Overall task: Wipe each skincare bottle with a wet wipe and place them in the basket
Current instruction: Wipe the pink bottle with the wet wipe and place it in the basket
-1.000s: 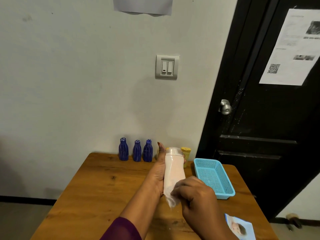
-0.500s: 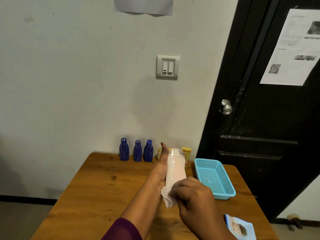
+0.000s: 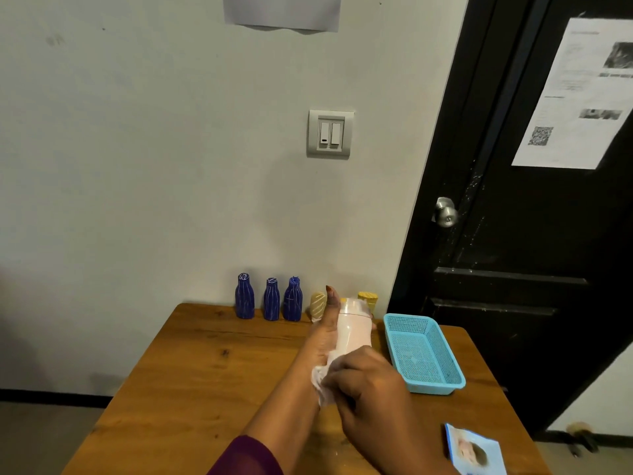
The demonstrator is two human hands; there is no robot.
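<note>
My left hand (image 3: pixel 325 334) grips a pale pink bottle (image 3: pixel 353 329) upright above the wooden table (image 3: pixel 191 378), thumb pointing up beside its cap. My right hand (image 3: pixel 368 389) pinches a white wet wipe (image 3: pixel 322 380) against the bottle's lower end. Three dark blue bottles (image 3: pixel 270 298) stand in a row at the table's back edge. A cream bottle (image 3: pixel 318 305) and a yellow bottle (image 3: pixel 369 299) stand behind the pink one, partly hidden. The blue mesh basket (image 3: pixel 445 383) sits to the right with nothing in it.
A blue wipe packet (image 3: pixel 474 449) lies at the table's front right corner. A black door (image 3: pixel 534 234) with a metal knob (image 3: pixel 445 212) stands right of the table. The grey wall with a light switch (image 3: pixel 329 133) is directly behind.
My right hand has slid the wipe leftward around the bottle's lower end. The bottle has shifted slightly away from me.
</note>
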